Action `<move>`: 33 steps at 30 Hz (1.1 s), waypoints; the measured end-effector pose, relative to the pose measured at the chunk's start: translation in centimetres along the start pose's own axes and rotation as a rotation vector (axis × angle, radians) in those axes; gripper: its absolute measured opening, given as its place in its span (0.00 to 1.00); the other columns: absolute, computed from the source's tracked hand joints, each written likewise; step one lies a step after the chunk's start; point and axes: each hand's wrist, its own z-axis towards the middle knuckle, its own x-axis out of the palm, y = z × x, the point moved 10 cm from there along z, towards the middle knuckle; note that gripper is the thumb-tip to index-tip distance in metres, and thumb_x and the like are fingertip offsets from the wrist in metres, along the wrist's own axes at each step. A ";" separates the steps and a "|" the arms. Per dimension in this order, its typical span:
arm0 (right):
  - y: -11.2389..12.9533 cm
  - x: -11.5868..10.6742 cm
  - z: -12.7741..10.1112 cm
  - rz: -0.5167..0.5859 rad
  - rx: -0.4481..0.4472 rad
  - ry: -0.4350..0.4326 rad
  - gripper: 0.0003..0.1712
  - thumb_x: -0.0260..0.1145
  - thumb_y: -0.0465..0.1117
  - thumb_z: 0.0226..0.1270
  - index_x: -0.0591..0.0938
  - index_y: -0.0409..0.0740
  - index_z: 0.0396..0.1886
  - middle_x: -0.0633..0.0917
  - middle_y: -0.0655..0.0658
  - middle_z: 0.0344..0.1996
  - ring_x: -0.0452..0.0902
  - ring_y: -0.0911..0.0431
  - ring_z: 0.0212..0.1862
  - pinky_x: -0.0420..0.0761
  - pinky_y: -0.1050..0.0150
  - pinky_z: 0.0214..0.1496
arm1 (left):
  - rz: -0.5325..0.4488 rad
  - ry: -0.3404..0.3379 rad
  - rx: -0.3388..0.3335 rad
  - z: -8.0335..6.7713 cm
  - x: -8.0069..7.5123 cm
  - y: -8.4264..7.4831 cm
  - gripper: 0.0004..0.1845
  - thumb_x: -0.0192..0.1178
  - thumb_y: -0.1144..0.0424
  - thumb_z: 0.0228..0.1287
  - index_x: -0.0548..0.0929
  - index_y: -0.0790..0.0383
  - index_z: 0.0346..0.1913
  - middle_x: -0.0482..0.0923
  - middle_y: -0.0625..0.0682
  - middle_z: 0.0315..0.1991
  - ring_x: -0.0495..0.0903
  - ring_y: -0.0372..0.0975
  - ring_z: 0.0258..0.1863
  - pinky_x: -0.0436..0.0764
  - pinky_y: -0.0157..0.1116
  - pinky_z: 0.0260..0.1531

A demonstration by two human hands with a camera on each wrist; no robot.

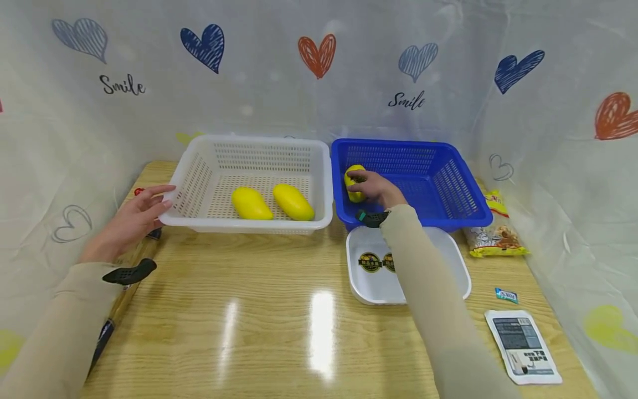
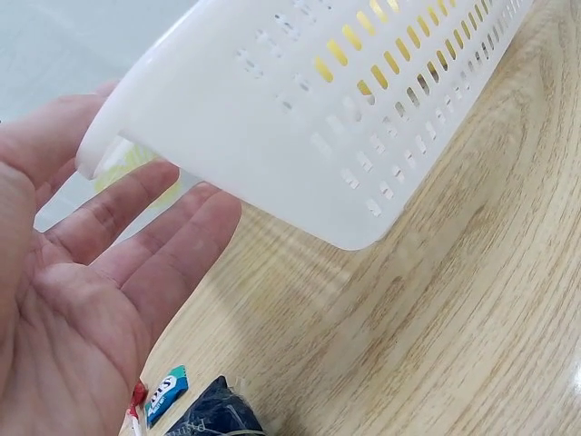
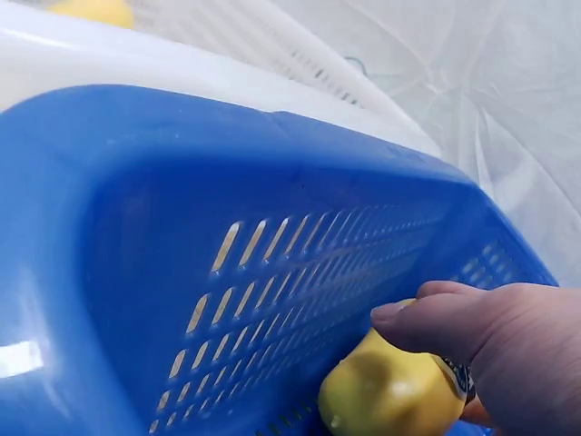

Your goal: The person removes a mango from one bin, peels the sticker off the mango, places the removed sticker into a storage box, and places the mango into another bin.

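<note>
My left hand (image 1: 130,221) is at the left end of a white slotted basket (image 1: 249,224), its fingers and thumb taking the rim between them. In the left wrist view, fingertips (image 2: 218,204) reach under that rim. Two yellow mangoes (image 1: 251,204) (image 1: 294,203) lie inside the white basket. My right hand (image 1: 376,188) reaches into a blue basket (image 1: 448,188) and grips a yellow fruit (image 3: 386,386) with a dark sticker, near the left wall. The thumb lies over the fruit; the other fingers are mostly hidden behind it.
A white tray (image 1: 371,288) with round dark stickers sits before the blue basket, under my right forearm. At right are a yellow snack bag (image 1: 498,233), a small blue packet (image 1: 507,295) and a white printed pack (image 1: 523,346). Dark-ended items (image 1: 103,335) lie by my left forearm.
</note>
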 end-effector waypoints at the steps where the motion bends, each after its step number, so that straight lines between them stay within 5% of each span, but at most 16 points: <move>1: -0.1 -0.1 0.0 0.004 0.001 -0.006 0.33 0.60 0.38 0.73 0.64 0.54 0.75 0.59 0.40 0.72 0.61 0.42 0.67 0.67 0.46 0.67 | 0.002 0.001 -0.002 0.0 0.0 0.0 0.28 0.49 0.54 0.76 0.59 0.52 0.74 0.66 0.45 0.61 0.74 0.30 0.52 0.79 0.26 0.44; 9: 1.2 -1.8 -1.5 -0.165 -0.093 -0.122 0.30 0.60 0.41 0.72 0.68 0.53 0.72 0.56 0.32 0.70 0.60 0.40 0.63 0.72 0.49 0.60 | -0.038 0.008 0.015 0.1 0.2 0.0 0.27 0.49 0.56 0.76 0.60 0.54 0.74 0.68 0.44 0.59 0.74 0.31 0.52 0.79 0.26 0.44; 18: 4.8 -1.2 -7.8 -0.046 -0.371 -0.029 0.29 0.57 0.39 0.76 0.65 0.49 0.73 0.59 0.38 0.69 0.65 0.43 0.59 0.76 0.49 0.57 | -0.086 0.003 0.024 0.0 0.0 -0.1 0.27 0.51 0.59 0.75 0.60 0.54 0.73 0.69 0.44 0.59 0.75 0.31 0.51 0.79 0.26 0.43; 27: 6.1 4.7 -16.9 -0.200 -0.584 0.096 0.27 0.60 0.42 0.74 0.68 0.52 0.70 0.46 0.39 0.75 0.45 0.43 0.74 0.71 0.45 0.63 | -0.116 0.000 0.027 0.0 -0.1 0.0 0.26 0.52 0.61 0.75 0.61 0.56 0.72 0.70 0.44 0.59 0.76 0.31 0.51 0.80 0.26 0.42; 33: 4.9 10.5 -20.5 -0.213 -0.631 0.191 0.25 0.61 0.43 0.73 0.71 0.57 0.68 0.50 0.37 0.74 0.63 0.43 0.66 0.80 0.57 0.51 | -0.105 -0.001 0.022 0.2 0.0 0.1 0.26 0.52 0.60 0.75 0.62 0.56 0.72 0.70 0.44 0.59 0.76 0.31 0.50 0.80 0.26 0.42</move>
